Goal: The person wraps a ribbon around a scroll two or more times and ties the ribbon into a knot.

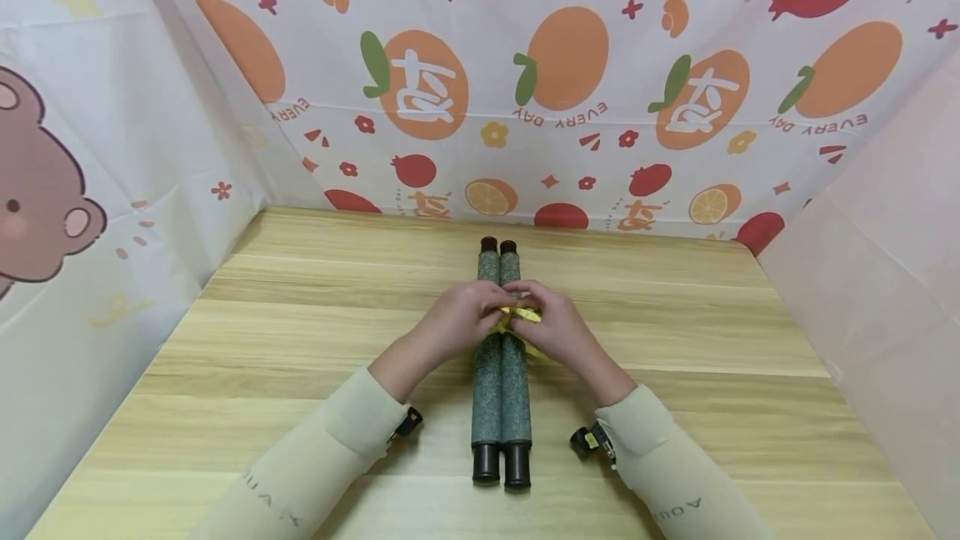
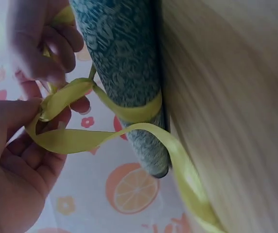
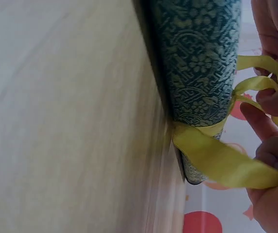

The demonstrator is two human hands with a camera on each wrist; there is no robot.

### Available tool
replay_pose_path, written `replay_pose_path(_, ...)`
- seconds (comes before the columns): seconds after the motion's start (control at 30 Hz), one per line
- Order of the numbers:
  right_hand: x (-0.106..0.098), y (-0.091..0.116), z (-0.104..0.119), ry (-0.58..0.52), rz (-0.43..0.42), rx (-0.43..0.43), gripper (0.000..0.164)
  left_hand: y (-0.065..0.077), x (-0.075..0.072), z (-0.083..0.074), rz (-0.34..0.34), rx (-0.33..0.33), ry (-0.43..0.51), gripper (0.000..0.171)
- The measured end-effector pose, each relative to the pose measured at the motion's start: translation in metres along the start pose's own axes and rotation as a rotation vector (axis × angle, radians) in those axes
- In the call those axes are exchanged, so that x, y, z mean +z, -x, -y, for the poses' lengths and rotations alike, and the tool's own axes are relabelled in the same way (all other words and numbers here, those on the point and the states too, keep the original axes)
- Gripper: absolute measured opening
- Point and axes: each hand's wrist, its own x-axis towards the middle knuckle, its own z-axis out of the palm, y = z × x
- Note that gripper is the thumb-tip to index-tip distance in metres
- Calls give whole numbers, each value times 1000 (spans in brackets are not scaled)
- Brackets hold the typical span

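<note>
A rolled-up scroll (image 1: 487, 394) lies lengthwise on the table, its two green patterned rolls side by side with dark end knobs. Around its middle runs a yellow ribbon (image 2: 136, 112), with a loop and loose ends above the rolls. My left hand (image 1: 459, 317) pinches part of the ribbon between thumb and fingers over the scroll. Facing it, my right hand (image 1: 558, 327) also grips the ribbon, a short band of it showing between the hands. One ribbon tail (image 2: 180, 162) hangs down beside the scroll in the left wrist view. The fingertips partly hide the crossing of the ribbon.
The wooden table (image 1: 300, 340) extends on both sides of the scroll. Behind it hangs a fruit-printed cloth (image 1: 495, 90), with a bear-printed cloth (image 1: 45, 190) on the left. Small dark devices (image 1: 588, 442) are fixed at both sleeve cuffs.
</note>
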Motion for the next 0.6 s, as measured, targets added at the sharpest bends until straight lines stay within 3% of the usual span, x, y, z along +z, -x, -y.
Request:
replay_pose_path(0.1, -4, -1, 0, -192, 34, 123, 43, 2, 0, 0, -46, 177, -158, 26)
replay_pose_path(0.23, -9, -2, 1, -355, 65, 235, 39, 5, 1, 3, -117, 344, -252, 25)
replay_pose_path(0.37, -11, -3, 1, -462, 86, 309, 38, 10, 1, 7, -131, 400, -258, 22)
replay_pose_path(0.6, -10, -6, 4, -590, 113, 379, 32, 16, 0, 11, -108, 406, -238, 22)
